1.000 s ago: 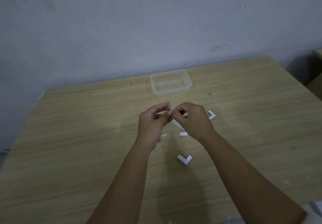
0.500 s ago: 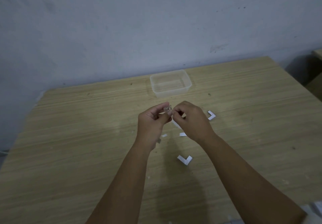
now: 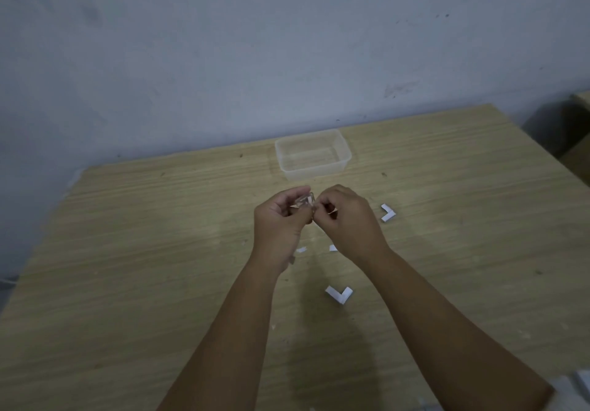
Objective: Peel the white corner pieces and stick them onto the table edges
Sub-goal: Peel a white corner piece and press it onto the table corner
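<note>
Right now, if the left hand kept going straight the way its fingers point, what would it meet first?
The left hand points right, so it would meet the right hand almost at once; both hands pinch the same small corner piece. Depth is hard to judge.

A: Where are the hands?
B: Above the surface. The left hand pinches a small clear corner piece; the right hand picks at it.
A: Anything else?
B: Two white corner pieces lie there, plastic container beyond
</note>
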